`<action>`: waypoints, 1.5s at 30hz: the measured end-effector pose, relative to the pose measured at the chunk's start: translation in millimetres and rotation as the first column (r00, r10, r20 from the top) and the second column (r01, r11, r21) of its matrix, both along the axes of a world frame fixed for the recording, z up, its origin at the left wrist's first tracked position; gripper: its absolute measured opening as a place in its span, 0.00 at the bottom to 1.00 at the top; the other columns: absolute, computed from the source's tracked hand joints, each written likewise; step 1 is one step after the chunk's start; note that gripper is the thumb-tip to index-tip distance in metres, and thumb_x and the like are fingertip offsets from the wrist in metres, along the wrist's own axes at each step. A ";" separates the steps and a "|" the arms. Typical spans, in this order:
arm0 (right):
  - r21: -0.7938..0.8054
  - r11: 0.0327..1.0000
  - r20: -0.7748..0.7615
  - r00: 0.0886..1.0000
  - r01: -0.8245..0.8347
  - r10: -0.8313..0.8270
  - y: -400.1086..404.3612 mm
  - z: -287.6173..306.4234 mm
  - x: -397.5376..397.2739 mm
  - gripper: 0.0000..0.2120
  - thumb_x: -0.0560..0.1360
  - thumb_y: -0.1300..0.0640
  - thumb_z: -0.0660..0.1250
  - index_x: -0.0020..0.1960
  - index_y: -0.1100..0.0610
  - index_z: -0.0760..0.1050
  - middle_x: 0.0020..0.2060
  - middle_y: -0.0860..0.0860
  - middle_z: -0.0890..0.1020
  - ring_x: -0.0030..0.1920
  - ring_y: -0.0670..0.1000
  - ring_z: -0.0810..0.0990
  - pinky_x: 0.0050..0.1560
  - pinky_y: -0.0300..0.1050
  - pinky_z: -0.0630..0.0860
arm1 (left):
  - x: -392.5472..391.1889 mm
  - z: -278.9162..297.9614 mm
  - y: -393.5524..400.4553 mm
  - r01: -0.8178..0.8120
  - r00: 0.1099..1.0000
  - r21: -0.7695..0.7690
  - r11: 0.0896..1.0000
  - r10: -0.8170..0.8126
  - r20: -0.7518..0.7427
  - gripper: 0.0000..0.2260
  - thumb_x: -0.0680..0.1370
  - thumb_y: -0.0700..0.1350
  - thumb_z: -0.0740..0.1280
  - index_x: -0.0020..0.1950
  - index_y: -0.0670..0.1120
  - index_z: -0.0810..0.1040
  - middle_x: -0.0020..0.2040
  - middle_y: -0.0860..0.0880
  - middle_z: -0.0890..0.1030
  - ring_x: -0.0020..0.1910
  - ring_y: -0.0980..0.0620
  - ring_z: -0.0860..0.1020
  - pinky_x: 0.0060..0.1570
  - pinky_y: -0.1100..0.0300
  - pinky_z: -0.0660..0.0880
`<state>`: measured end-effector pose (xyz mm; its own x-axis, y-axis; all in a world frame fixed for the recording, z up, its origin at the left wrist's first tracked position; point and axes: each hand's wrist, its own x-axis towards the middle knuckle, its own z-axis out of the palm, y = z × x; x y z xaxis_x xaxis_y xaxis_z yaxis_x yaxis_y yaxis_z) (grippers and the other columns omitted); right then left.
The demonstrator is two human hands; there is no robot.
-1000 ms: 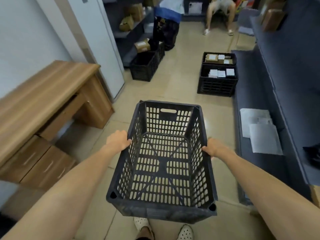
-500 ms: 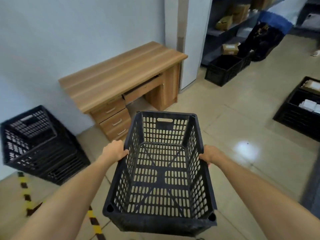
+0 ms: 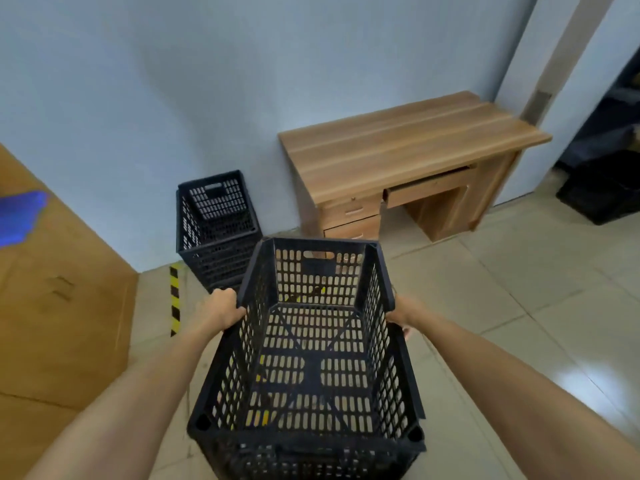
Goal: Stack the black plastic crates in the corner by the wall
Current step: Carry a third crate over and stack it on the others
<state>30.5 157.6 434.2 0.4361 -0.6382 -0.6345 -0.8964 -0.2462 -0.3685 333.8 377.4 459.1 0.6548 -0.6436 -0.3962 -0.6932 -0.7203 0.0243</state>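
Observation:
I carry an empty black perforated plastic crate [image 3: 311, 362] in front of me, above the floor. My left hand [image 3: 220, 311] grips its left rim and my right hand [image 3: 401, 317] grips its right rim, partly hidden behind the crate wall. Ahead and to the left, a stack of black crates [image 3: 216, 230] stands on the floor against the pale blue wall, beside the desk. The carried crate overlaps the stack's lower right part in view.
A wooden desk [image 3: 408, 147] with drawers stands against the wall right of the stack. A brown door or panel [image 3: 59, 299] fills the left. Yellow-black tape [image 3: 175, 299] runs on the tiled floor. Another black crate [image 3: 602, 199] sits at far right.
My view has swung left: the desk moved to the right, the crate stack by the wall came toward the centre and nearer. Both hands keep the same grip on the crate.

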 end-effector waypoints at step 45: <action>-0.227 0.879 -0.026 0.905 -0.420 0.426 -215.4 36.9 645.6 0.13 0.80 0.49 0.62 0.42 0.57 0.69 0.34 0.49 0.73 0.36 0.51 0.76 0.38 0.45 0.72 | 560.7 18.7 -120.3 -0.350 0.909 -0.168 0.921 0.378 0.176 0.13 0.81 0.55 0.61 0.49 0.45 0.72 0.44 0.47 0.79 0.43 0.47 0.77 0.43 0.54 0.74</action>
<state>676.0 -57.7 471.1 0.7095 -0.5124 -0.4838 -0.6801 -0.6776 -0.2797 894.5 257.0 477.8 0.9102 -0.3818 -0.1607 -0.3834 -0.9233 0.0225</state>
